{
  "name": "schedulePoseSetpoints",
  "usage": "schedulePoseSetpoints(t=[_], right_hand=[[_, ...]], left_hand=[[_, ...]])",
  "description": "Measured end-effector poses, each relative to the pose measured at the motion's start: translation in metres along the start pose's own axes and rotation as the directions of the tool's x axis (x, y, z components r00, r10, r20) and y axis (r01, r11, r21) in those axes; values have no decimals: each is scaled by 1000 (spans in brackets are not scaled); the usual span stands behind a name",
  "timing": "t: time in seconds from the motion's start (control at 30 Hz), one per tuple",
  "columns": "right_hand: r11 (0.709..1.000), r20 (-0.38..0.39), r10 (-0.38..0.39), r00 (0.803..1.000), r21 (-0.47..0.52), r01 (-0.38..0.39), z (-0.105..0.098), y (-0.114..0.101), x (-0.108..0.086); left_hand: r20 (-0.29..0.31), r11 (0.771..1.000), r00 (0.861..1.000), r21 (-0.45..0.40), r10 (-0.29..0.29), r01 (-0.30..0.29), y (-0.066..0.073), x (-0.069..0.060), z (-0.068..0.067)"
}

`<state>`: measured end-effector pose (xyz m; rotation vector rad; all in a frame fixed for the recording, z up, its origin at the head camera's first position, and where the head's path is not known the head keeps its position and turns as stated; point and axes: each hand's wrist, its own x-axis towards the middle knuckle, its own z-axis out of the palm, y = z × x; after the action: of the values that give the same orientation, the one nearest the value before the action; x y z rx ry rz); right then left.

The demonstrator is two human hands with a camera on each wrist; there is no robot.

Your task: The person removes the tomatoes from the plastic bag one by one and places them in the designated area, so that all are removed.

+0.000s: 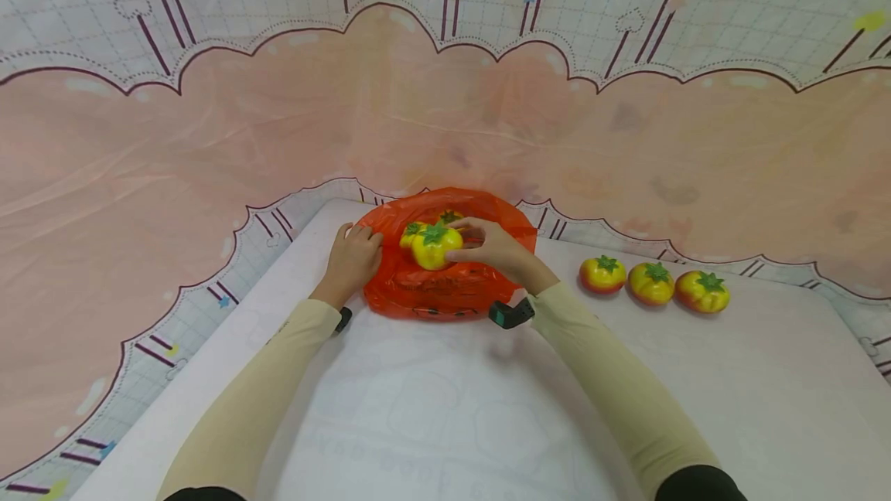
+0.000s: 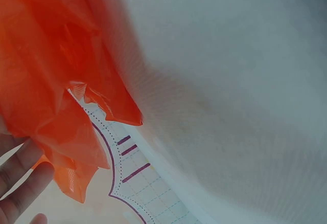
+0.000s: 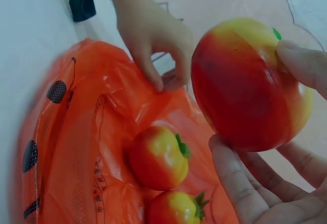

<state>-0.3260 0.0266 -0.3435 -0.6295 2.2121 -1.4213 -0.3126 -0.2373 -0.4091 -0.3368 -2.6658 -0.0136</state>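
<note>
A red-and-yellow fruit (image 3: 250, 88) with a green leafy top is held above an orange plastic bag (image 1: 445, 288); it is clasped between the thumb and fingers of the right hand (image 1: 496, 244), whose grip is closed around it. Inside the bag, two more fruits (image 3: 158, 157) are seen side by side against the orange plastic. The bag's rim is pinched at its left side by the thumb and finger of the left hand (image 1: 353, 257). The bag is spread on a white worktop (image 1: 418, 408), near the far edge. To its right, apart from it, three similar fruits (image 1: 651, 283) are set in a row, green tops upward. Both arms are covered by pale sleeves (image 1: 612, 362). Beyond the worktop, a peach-and-white patterned cloth (image 1: 278, 114) is seen.
</note>
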Motion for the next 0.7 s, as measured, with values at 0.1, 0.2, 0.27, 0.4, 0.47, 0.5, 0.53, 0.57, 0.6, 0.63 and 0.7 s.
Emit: schedulePoseSetpoints(t=[0.1,0.2,0.27,0.4,0.47,0.5,0.53,0.57,0.6,0.63,0.7], right_hand=[[1000,-5,2,1000,4,-2,-1,-3,-3],[1000,-13,1,1000,6,-1,-4,-3,-4],[1000,-23,0,1000,1,0,-6,-3,-4],[1000,-52,7,999,0,-7,-9,-5,-8],[1000,-67,10,998,12,-9,-10,-7,-11],[1000,-76,15,997,14,-14,-11,-8,-12],[1000,-77,16,997,26,-14,-12,-7,-12],[999,-80,18,997,32,-16,-13,-8,-13],[999,-84,25,996,34,-22,-14,-8,-14],[999,-86,30,996,39,-26,-15,-7,-14],[998,-80,31,996,61,-26,-18,-7,-15]], left_hand=[[3,1000,1000,-3,-3,3,-1,0,1],[4,1000,1000,-7,-5,5,-1,1,2],[1,1000,1000,-9,-4,4,-1,1,2],[-2,1000,1000,-8,-5,5,-1,2,3],[-6,1000,1000,-6,-5,5,-1,3,4],[-9,1000,1000,-3,-3,3,-1,3,4],[-13,1000,1000,-2,-1,1,-1,3,4],[-18,1000,1000,0,1,-1,-1,4,5],[-21,1000,1000,2,3,-3,-1,4,5],[-24,1000,1000,5,5,-5,-1,4,5],[-26,1000,1000,12,6,-6,-1,4,6]])
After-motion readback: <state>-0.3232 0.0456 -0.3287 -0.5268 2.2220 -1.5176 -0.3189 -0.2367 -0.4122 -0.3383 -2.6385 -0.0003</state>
